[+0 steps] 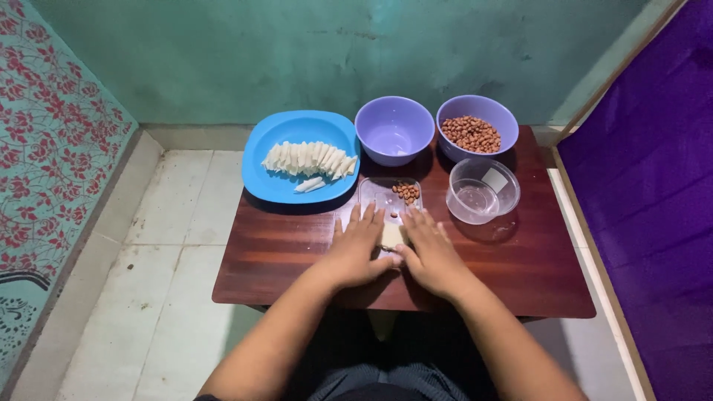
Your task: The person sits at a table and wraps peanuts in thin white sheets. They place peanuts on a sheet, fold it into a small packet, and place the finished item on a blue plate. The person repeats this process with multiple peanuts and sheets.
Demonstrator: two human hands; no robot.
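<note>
Both hands lie palm-down on the dark wooden desk (297, 260), side by side. The left hand (355, 249) and right hand (431, 252) flank a small pale pastry wrapper (391, 235), which shows in the gap between them, flat on the desk; it seems pinned there to be rolled. The fingers (356, 219) of both hands are stretched forward and held close together, pressing down rather than pinching. Just ahead of the fingertips sits a clear square lid (380, 194) bearing a few peanuts (406, 192), within easy reach. Beyond it stand a blue plate (282, 134) with a row of rolled white pastries (310, 158), an empty lilac bowl (394, 130), a lilac bowl of peanuts (475, 126), and a clear plastic tub (483, 191) to the right. Nothing lies between hands and lid.
</note>
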